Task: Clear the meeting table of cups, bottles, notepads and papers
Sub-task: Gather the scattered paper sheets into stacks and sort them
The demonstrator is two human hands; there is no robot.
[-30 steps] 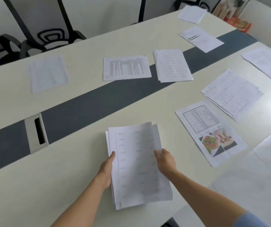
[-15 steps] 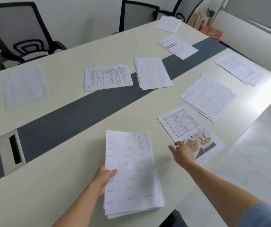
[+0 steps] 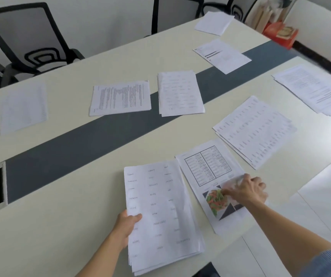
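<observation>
Printed lines cover the stack of papers (image 3: 160, 212) and the table sheet (image 3: 208, 166) at three o'clock, none sharp enough to read.

Paper stack (image 3: 160, 212) gripped by my left hand (image 3: 127, 224): plain white office paper, matt, smooth, thin. Printed sheet (image 3: 206, 170) at its 3 o'clock, pinched by my right hand (image 3: 247, 190): same matt paper, colour photo printed on. Table (image 3: 60, 226): cream top, smooth, soft sheen, glare toward 3 o'clock. Centre strip (image 3: 80, 144): dark grey, matt. Chair (image 3: 26, 37) at 11 o'clock: black hard frame, grey mesh back. My sleeve (image 3: 326, 264): blue ribbed knit.
</observation>
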